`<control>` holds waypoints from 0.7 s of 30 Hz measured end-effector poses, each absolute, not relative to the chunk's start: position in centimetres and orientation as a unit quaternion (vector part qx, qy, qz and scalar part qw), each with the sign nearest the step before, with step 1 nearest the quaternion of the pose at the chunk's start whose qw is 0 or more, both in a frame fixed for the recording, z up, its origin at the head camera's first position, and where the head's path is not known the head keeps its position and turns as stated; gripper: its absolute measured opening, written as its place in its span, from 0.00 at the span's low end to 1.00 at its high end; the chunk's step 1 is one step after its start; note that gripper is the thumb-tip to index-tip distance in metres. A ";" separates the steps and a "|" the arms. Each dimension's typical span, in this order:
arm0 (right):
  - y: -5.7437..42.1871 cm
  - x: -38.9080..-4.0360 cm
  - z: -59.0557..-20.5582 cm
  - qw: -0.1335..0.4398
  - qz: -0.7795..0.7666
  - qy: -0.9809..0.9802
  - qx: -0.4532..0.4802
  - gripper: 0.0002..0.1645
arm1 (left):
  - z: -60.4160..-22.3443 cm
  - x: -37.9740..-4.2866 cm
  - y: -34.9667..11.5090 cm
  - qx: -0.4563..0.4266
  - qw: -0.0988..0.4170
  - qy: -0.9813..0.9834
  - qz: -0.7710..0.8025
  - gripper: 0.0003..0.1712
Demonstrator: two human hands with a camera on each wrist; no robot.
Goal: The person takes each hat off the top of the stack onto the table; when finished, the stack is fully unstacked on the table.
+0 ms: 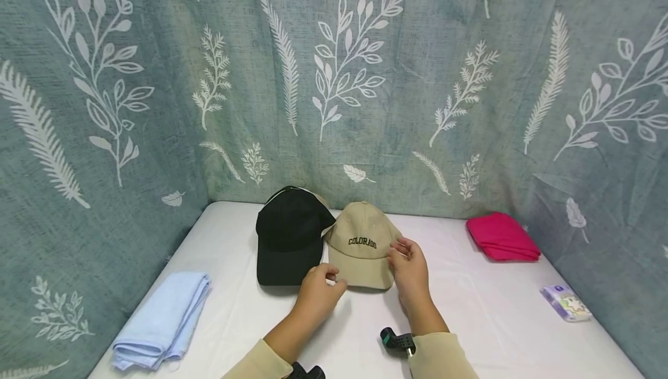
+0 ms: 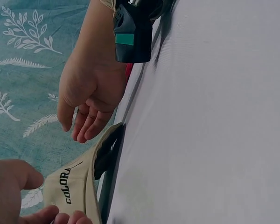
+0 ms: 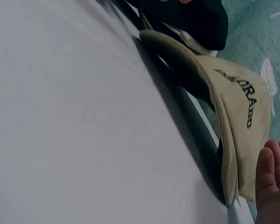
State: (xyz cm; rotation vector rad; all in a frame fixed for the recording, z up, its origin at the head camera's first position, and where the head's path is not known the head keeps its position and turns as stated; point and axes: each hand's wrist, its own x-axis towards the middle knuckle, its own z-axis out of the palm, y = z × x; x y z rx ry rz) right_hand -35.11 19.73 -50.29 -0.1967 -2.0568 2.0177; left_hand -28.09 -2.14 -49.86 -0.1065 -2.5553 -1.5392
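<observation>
A beige cap (image 1: 362,234) lettered COLORADO stands with its brim forward at the back of the table. Close against its left side is a black cap (image 1: 289,234). My left hand (image 1: 320,292) hovers by the front of the beige brim, near the black cap's brim, fingers loosely bent and holding nothing visible. Beside the beige cap's right side is my right hand (image 1: 411,263), its fingers fairly straight in the right wrist view; whether they touch the cap I cannot tell. The left wrist view shows the beige cap (image 2: 67,189) between both hands.
A folded light blue towel (image 1: 162,318) lies at the left edge. On the right are a folded red cloth (image 1: 502,237) and a small purple-white packet (image 1: 566,303). The white table (image 1: 235,321) meets a patterned green curtain (image 1: 376,106) at the back and sides.
</observation>
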 end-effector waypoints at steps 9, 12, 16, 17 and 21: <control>17.8 -34.7 -49.9 0.113 0.690 -0.715 -0.019 0.25 | -49.0 -27.5 -4.4 -0.025 0.104 -0.856 -0.505 0.14; 17.1 -34.6 -49.8 0.115 0.685 -0.719 -0.003 0.24 | -48.8 -27.6 -5.0 -0.022 0.109 -0.853 -0.509 0.13; 16.0 -34.1 -49.6 0.102 0.685 -0.721 0.009 0.24 | -48.6 -27.5 -5.8 -0.018 0.116 -0.847 -0.519 0.13; 15.6 -34.0 -49.6 0.097 0.686 -0.721 0.011 0.24 | -48.5 -27.4 -6.0 -0.017 0.120 -0.846 -0.518 0.12; 14.5 -33.5 -49.6 0.086 0.694 -0.715 0.017 0.24 | -48.4 -27.2 -6.9 -0.008 0.132 -0.847 -0.514 0.10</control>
